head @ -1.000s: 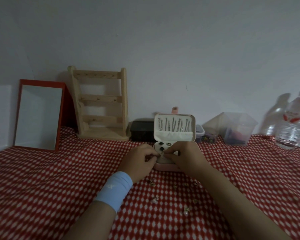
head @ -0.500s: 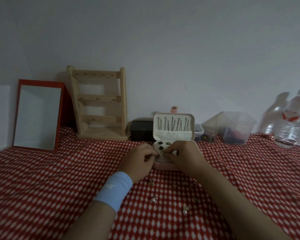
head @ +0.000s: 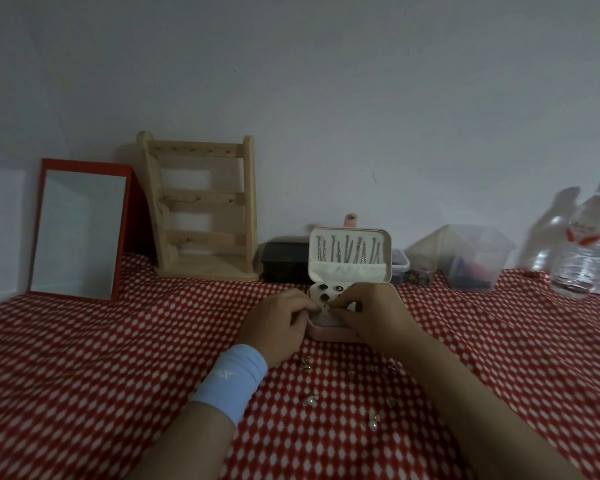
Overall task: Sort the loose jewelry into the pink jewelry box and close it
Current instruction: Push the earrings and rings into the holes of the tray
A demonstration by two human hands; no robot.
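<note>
The pink jewelry box (head: 329,333) stands open on the red checked cloth, its lid (head: 349,255) upright with several chains hanging inside. Dark studs (head: 324,297) sit in the white base. My left hand (head: 279,323) and my right hand (head: 369,311) meet over the base, and their fingertips pinch a small gold earring (head: 327,307) between them. Several loose earrings (head: 310,398) lie on the cloth between my forearms, others (head: 373,420) nearer me.
A wooden jewelry stand (head: 201,206) and a red-framed mirror (head: 78,230) lean on the wall at the left. Behind the box sit a black case (head: 284,263), clear plastic containers (head: 465,258) and water bottles (head: 589,244).
Both hands stay over the box base; the fingertips have shifted slightly around the small earring. Nothing else has moved.
</note>
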